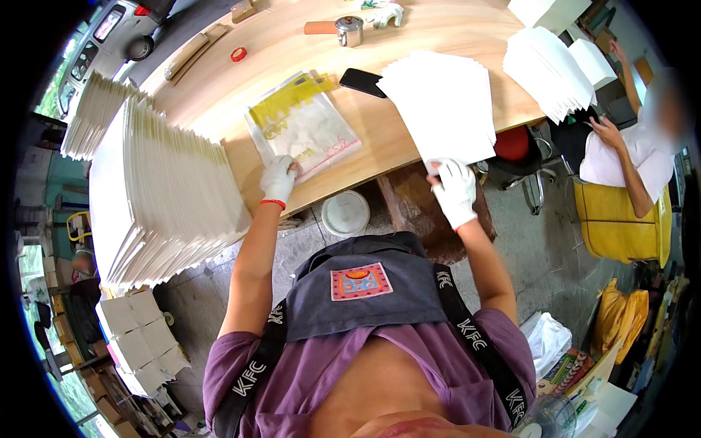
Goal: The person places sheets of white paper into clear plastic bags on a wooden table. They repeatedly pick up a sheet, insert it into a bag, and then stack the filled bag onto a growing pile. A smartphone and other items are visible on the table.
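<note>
White paper sheets (pixel 442 102) lie stacked on the wooden table (pixel 438 29), right of a black phone (pixel 363 82); the gloved right hand (pixel 454 191) pinches their near edge. The gloved left hand (pixel 278 179) rests closed-fingered on the near corner of a clear plastic bag (pixel 303 124), beside a tall white stack (pixel 164 197) at left.

Surface: pale wooden table (pixel 409 139), grain running lengthwise.
Left end: tall fanned stack of white sheets (pixel 164 201).
Centre: clear plastic bag (pixel 303 125) with yellow print, lying flat.
Beside it: black phone (pixel 362 82), then a loose white sheet pile (pixel 442 102).
Far edge: metal mug (pixel 350 31); small red ring (pixel 238 54), possibly tape.
Right end: more white sheets (pixel 548 69).
</note>
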Demonstrator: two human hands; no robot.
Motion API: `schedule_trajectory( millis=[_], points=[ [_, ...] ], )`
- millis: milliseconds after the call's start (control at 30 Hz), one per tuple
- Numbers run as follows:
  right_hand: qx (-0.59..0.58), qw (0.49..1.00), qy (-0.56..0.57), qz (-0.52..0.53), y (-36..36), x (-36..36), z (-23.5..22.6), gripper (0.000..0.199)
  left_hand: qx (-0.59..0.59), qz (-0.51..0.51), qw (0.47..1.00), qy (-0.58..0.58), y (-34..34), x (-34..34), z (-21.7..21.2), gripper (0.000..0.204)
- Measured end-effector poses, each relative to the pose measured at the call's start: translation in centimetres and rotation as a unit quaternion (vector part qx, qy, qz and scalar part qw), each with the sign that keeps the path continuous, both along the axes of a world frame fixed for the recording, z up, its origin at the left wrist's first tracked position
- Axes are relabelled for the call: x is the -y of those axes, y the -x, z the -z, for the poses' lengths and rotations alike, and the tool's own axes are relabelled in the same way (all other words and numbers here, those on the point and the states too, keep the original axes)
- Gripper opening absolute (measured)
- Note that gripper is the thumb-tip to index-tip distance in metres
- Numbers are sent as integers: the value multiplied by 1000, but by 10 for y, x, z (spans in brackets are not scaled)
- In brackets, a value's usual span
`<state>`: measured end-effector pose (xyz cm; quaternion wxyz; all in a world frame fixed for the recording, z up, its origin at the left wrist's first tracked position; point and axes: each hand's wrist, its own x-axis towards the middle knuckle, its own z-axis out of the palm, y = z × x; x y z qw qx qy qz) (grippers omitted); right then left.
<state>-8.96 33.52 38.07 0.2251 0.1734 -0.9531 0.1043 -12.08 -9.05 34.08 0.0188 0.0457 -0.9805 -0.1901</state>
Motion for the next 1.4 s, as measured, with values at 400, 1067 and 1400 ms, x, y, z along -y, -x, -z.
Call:
schedule_trajectory(
  millis=[400,1067,1400],
  points=[
    [212,569,777,166,61,-66,56,17,-70,81,994,30,1,13,9,13],
    [396,479,768,153,-91,55,27,21,-132,120,984,6,-7,21,19,12],
    [377,384,841,58,-103,87,54,22,-85,82,965,-234,-6,18,-23,20]
  ],
)
